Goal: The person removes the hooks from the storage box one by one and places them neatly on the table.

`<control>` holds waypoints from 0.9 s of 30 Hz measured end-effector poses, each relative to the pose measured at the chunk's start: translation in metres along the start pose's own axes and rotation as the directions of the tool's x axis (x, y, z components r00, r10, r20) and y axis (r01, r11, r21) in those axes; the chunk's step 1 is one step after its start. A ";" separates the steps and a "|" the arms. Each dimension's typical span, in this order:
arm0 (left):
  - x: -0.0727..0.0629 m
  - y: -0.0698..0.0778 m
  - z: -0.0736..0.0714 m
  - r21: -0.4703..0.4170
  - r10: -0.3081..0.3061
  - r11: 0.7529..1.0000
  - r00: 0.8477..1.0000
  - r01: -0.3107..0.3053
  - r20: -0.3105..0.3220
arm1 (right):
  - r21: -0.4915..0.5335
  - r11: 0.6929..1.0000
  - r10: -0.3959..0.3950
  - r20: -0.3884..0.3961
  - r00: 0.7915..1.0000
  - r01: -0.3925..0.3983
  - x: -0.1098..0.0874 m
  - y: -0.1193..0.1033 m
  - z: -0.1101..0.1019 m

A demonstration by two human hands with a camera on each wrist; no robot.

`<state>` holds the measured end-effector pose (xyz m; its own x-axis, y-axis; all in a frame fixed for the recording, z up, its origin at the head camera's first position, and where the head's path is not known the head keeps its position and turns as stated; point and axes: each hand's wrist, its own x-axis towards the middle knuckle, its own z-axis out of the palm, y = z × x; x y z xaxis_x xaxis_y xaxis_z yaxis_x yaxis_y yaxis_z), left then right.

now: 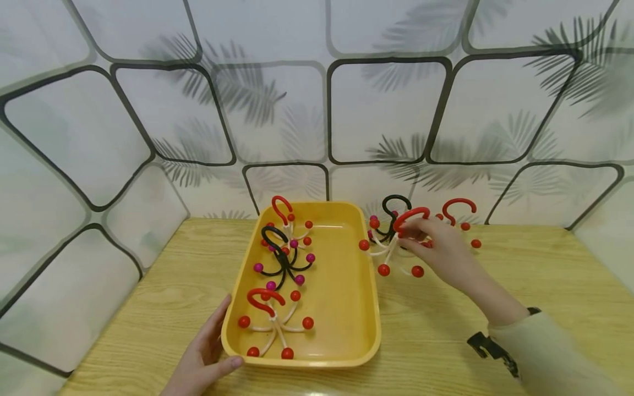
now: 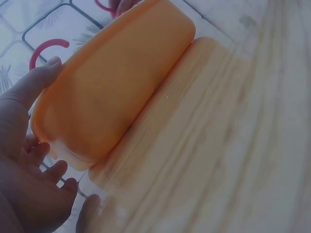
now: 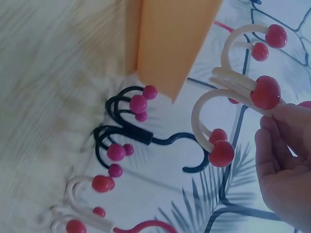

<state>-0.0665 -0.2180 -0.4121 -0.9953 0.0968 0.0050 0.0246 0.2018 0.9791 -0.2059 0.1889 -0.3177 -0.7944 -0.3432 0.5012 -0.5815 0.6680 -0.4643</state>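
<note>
My right hand (image 1: pixel 443 253) pinches a white rotating hook rack (image 1: pixel 389 251) by its red hook, above the table to the right of the yellow tray (image 1: pixel 342 297). In the right wrist view its curved arms (image 3: pixel 198 114) end in red balls. My left hand (image 1: pixel 200 352) holds the tray's near left corner, with the thumb at the rim and the fingers along the side. Inside the tray, on its left side, lie a near red-and-white rack (image 1: pixel 273 324), a black rack with magenta balls (image 1: pixel 284 261) and a far red-and-white rack (image 1: pixel 289 231).
Behind my right hand, near the wall, a black rack (image 1: pixel 396 198) and another rack with a red hook (image 1: pixel 459 201) rest on the wooden table (image 1: pixel 143 324). A patterned wall (image 1: pixel 386 115) borders the table at the back.
</note>
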 end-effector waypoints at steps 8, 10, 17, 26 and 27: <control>0.000 0.001 0.001 0.016 -0.049 0.999 0.999 0.050 -0.016 | -0.068 0.995 -0.074 0.024 0.997 0.075 -0.015 0.017 -0.007; 0.000 0.001 0.001 0.017 -0.063 0.998 0.998 0.063 -0.020 | -0.061 0.993 -0.095 0.028 0.995 0.097 -0.017 0.020 -0.006; 0.000 0.001 0.001 0.009 -0.057 0.998 0.998 0.057 -0.012 | -0.041 0.991 -0.128 0.025 0.991 0.129 -0.024 0.029 0.001; 0.000 0.002 0.001 0.005 -0.064 0.998 0.998 0.064 -0.016 | -0.057 0.994 -0.088 0.045 0.995 0.091 -0.035 0.043 0.013; 0.000 0.003 0.002 0.006 -0.069 0.998 0.997 0.069 -0.017 | -0.057 0.995 -0.077 0.055 0.996 0.080 -0.035 0.045 0.014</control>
<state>-0.0666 -0.2159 -0.4099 -0.9961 0.0657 -0.0589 -0.0435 0.2139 0.9759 -0.2062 0.2214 -0.3665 -0.7558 -0.4295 0.4942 -0.6322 0.6751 -0.3802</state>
